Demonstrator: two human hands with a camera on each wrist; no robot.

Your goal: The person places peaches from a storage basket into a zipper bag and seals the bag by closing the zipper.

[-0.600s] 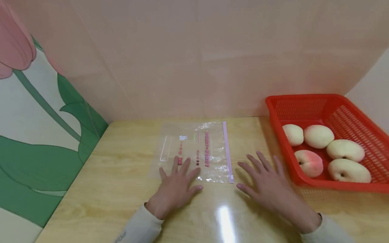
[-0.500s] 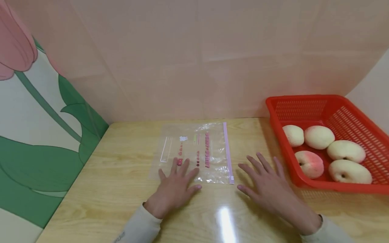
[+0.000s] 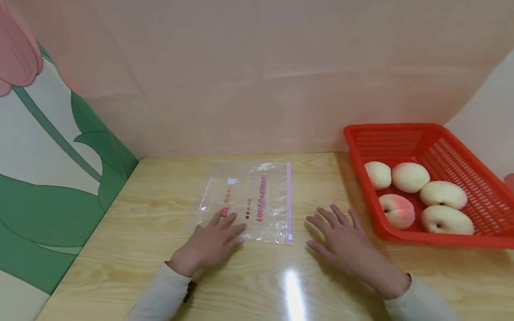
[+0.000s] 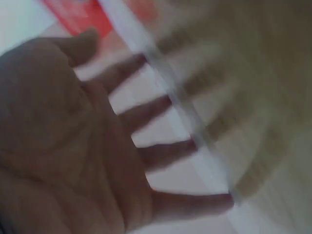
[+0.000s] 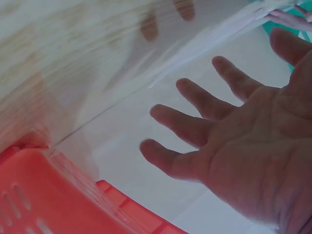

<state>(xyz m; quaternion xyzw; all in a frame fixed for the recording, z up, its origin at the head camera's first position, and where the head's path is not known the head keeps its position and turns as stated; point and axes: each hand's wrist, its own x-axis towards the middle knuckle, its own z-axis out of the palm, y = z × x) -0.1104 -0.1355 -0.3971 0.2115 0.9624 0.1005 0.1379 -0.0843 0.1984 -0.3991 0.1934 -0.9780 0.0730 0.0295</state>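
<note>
While my left hand (image 3: 208, 246) overlaps the clear bag (image 3: 245, 198), my right hand (image 3: 346, 246) is near the basket (image 3: 441, 239), all fingers apart.

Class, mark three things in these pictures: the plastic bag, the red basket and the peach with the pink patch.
Plastic bag (image 3: 242, 198), head view: middle of its clear sheet.
Red basket (image 3: 445, 240), head view: its near rim.
Peach with the pink patch (image 3: 398, 212), head view: its visible middle.
</note>
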